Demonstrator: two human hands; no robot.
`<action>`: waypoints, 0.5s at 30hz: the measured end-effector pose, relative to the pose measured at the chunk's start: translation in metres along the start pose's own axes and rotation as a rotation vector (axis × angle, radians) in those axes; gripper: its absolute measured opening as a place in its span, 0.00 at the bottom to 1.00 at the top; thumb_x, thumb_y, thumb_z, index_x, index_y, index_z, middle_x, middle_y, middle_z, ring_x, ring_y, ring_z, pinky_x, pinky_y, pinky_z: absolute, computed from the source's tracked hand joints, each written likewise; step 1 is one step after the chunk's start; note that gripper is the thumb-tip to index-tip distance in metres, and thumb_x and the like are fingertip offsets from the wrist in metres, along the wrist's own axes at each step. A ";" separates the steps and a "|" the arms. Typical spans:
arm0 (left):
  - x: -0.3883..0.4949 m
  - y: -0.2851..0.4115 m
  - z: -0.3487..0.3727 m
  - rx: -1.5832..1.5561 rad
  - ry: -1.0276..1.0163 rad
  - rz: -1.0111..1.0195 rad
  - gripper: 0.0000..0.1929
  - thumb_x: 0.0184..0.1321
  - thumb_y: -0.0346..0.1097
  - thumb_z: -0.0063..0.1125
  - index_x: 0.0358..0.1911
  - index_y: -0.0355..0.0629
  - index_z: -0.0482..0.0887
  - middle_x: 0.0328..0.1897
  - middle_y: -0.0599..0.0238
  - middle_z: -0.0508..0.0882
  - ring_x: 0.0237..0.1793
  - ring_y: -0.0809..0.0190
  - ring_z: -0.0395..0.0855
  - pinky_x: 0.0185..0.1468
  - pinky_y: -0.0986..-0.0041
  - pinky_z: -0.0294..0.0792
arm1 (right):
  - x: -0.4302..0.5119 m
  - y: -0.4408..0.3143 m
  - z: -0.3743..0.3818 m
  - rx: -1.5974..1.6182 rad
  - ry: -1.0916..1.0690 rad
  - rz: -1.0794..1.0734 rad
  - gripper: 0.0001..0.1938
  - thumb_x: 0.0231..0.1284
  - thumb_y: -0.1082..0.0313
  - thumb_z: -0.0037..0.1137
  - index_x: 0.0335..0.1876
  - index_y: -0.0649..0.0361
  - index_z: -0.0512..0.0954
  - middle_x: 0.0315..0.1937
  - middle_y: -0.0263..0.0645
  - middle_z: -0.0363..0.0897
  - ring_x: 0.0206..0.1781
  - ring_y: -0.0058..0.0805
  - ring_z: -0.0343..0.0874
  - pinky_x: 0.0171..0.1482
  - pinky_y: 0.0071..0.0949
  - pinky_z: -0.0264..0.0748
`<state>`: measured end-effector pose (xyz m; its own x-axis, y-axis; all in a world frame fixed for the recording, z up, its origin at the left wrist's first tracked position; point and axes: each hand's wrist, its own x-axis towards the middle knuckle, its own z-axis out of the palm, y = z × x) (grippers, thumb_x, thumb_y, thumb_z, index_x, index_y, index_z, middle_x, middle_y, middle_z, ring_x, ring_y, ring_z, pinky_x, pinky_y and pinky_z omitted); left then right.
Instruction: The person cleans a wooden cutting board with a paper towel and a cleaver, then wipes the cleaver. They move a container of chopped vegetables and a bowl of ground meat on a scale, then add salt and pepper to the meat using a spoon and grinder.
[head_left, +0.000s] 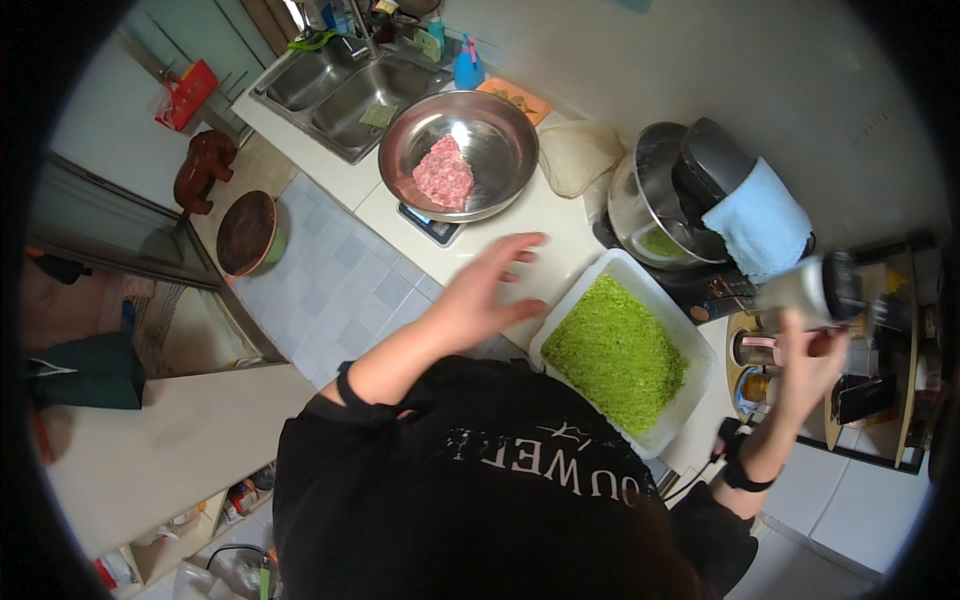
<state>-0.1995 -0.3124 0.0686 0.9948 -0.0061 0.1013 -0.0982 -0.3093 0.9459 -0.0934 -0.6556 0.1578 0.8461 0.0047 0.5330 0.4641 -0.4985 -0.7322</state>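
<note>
My left hand (491, 289) hangs over the counter with fingers apart and nothing in it. It is between a steel bowl (502, 161) and a white plastic tub (701, 367). A lump of pink minced meat (445, 176) lies in the bowl, which rests on a digital kitchen scale (433, 227). Finely chopped green vegetable (619, 352) covers the bottom of the tub. On the far right, my right hand (814, 360) grips a jar (796, 292) with a black lid, blurred, above a shelf of containers. The jar's contents are not clear.
Behind the tub stands a stand mixer (712, 154) with a light blue cloth (765, 217) draped over it. A crumpled cloth bag (577, 157), an orange tray (521, 97) and a blue spray bottle (469, 66) sit near the wall. The double sink (352, 90) is at upper left.
</note>
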 end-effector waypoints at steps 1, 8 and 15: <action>0.004 0.008 0.002 -0.052 -0.082 0.049 0.37 0.45 0.30 0.64 0.61 0.46 0.59 0.63 0.64 0.63 0.58 0.61 0.67 0.55 0.69 0.64 | -0.019 -0.011 0.026 0.066 -0.094 0.025 0.28 0.44 0.69 0.65 0.53 0.65 0.65 0.42 0.37 0.73 0.40 0.21 0.71 0.39 0.18 0.69; 0.017 0.007 -0.015 -0.334 -0.303 0.078 0.49 0.39 0.50 0.69 0.64 0.44 0.51 0.62 0.55 0.61 0.59 0.56 0.64 0.55 0.67 0.64 | -0.086 -0.075 0.153 0.108 -0.514 0.165 0.40 0.31 0.63 0.71 0.56 0.65 0.63 0.35 0.31 0.67 0.22 0.12 0.59 0.20 0.12 0.56; 0.012 -0.023 -0.060 -0.306 -0.168 0.156 0.39 0.39 0.43 0.69 0.55 0.39 0.62 0.55 0.55 0.69 0.56 0.56 0.68 0.58 0.67 0.60 | -0.104 -0.096 0.216 0.029 -0.607 -0.018 0.35 0.35 0.71 0.67 0.56 0.64 0.63 0.40 0.37 0.67 0.29 0.20 0.68 0.30 0.19 0.68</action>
<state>-0.1865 -0.2480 0.0663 0.9552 -0.1942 0.2234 -0.2267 0.0052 0.9739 -0.1691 -0.4213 0.0810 0.8327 0.5105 0.2145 0.4792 -0.4701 -0.7412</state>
